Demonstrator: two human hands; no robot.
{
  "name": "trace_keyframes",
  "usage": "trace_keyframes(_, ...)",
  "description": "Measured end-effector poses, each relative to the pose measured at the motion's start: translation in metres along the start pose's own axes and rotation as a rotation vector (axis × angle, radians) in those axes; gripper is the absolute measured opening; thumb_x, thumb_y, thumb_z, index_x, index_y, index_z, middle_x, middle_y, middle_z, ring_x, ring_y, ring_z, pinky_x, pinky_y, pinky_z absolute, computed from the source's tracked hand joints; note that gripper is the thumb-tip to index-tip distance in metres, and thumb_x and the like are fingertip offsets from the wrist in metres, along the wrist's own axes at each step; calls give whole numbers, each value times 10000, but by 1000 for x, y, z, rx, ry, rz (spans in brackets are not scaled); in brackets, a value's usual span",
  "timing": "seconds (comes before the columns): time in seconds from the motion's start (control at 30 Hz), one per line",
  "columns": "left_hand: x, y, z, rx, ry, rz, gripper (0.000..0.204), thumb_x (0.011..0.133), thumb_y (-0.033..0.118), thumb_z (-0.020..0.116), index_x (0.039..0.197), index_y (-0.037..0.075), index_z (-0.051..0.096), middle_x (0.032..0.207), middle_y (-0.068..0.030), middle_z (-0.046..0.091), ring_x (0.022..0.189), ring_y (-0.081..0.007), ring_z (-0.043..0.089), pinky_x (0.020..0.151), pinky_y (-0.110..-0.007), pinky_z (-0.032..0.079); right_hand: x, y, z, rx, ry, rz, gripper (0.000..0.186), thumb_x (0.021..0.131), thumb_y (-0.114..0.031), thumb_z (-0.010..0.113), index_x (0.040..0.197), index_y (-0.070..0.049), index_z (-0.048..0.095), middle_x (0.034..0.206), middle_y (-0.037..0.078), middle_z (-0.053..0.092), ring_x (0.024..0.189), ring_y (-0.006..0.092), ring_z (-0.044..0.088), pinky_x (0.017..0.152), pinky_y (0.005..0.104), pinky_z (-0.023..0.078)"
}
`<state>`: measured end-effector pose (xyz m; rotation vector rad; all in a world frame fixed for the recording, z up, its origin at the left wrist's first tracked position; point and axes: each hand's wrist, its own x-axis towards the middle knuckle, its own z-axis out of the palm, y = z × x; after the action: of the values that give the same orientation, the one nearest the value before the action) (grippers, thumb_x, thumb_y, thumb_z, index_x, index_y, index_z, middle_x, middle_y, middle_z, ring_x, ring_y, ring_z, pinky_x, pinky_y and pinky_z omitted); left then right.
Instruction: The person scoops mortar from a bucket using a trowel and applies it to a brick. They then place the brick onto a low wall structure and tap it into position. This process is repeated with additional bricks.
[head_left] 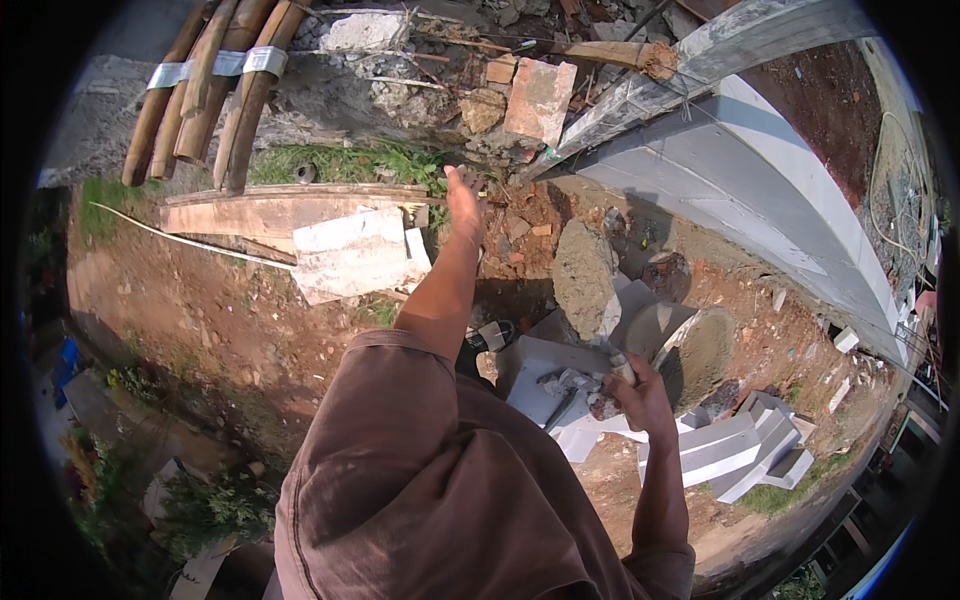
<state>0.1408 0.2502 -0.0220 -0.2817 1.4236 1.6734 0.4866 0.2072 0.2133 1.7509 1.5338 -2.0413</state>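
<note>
**Two hands at a masonry site: one raised and empty, one gripping a trowel**

Both hands belong to the person wearing the camera, who looks down over a brown shirt [420,500] at bare red earth.

1. Left hand [464,200]: the arm is stretched forward and away from the body. The fingers are spread wide and hold nothing. The hand hangs over the broken brick rubble [520,225] near the strip of grass [350,162], touching none of it.

2. Right hand [640,395]: the fingers are closed around the handle of a trowel [612,345]. The blade points up and away from the body, toward the mound of grey mortar [585,270]. The blade tip is hard to separate from the mortar behind it (contact cannot be confirmed).

3. Surroundings of the right hand: a round pan [690,350] with grey mortar in it sits just beside the hand on the right. White blocks [735,450] lie stacked on the ground below and to the right of it. A white slab [545,385] with lumps of mortar on it lies just to the left of the hand.

4. Farther off: a long white wall [760,190] curves along the upper right. A pale board [350,250] rests on wooden planks [240,212] to the left of the raised arm. A bundle of bamboo poles [205,90], bound with silver tape, lies at the upper left. One sandalled foot [488,340] shows between the arms.
</note>
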Motion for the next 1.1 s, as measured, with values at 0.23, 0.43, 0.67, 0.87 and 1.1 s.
trace_keyframes(0.23, 68, 44, 41, -138, 110, -45, 785, 885, 653, 183, 1455, 117, 119, 1511, -115, 121, 1381, -306, 138, 1085, -519, 90, 119, -91, 35, -370, 138, -304, 389, 803, -186, 641, 1132, -7, 538, 777, 90, 606, 661, 204, 590, 594, 309, 465)
trace_keyframes(0.43, 58, 77, 71, -268, 148, -149, 860, 847, 712, 180, 1458, 113, 86, 1522, -81, 42, 1389, -284, 82, 1092, -505, 101, 218, -130, 95, -821, 594, -582, 483, 782, -233, 633, 1213, -72, 486, 969, 174, 579, 863, 372, 592, 692, 425, 490)
trace_keyframes(0.67, 38, 102, 89, -343, 177, -207, 847, 852, 705, 195, 1458, 122, 97, 1512, -81, 91, 1384, -271, 104, 1102, -434, 136, 242, -151, 129, -802, 683, -468, 529, 798, -245, 613, 1261, -54, 443, 1077, 211, 531, 955, 374, 556, 749, 430, 477)
trace_keyframes(0.87, 51, 90, 77, -365, 169, -251, 826, 868, 682, 196, 1457, 112, 93, 1515, -75, 92, 1389, -238, 98, 1112, -422, 87, 206, -142, 123, -258, 405, -355, 473, 888, -254, 534, 1262, 21, 441, 826, 135, 584, 751, 220, 598, 672, 347, 479)
trace_keyframes(1.1, 59, 84, 67, -459, 86, -190, 803, 891, 643, 197, 1454, 84, 74, 1524, -82, 53, 1399, -232, 61, 1111, -420, 68, 257, -147, 112, -55, 218, -124, 552, 897, -326, 561, 1331, -23, 406, 773, 66, 586, 670, 100, 535, 612, 282, 458)
